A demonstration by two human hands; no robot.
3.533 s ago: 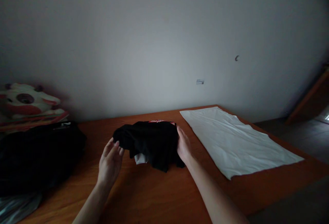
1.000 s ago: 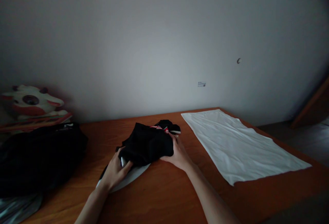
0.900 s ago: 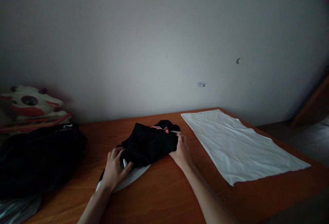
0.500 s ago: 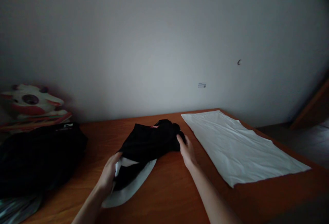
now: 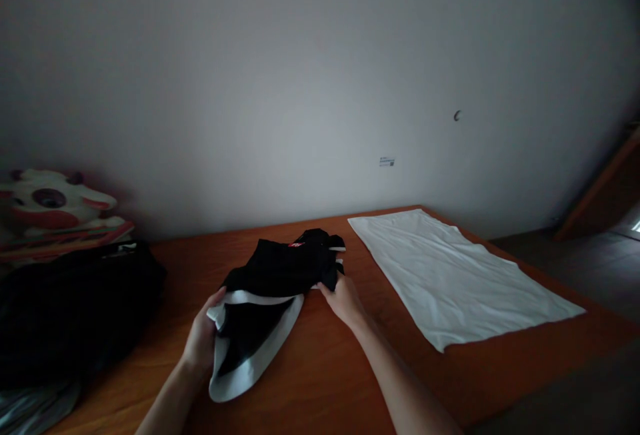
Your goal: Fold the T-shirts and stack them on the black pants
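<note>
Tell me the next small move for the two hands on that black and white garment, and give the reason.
Probably draw the hands apart to pull the cloth flat. The left hand grips the white-trimmed near edge of the black and white garment, and the right hand holds its right side, yet the far part lies bunched and creased on the wooden table. The white cloth lies apart, out of the way.

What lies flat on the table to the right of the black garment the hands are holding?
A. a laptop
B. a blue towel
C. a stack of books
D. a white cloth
D: a white cloth lies spread flat on the wooden table, right of the black garment that both hands grip.
</note>
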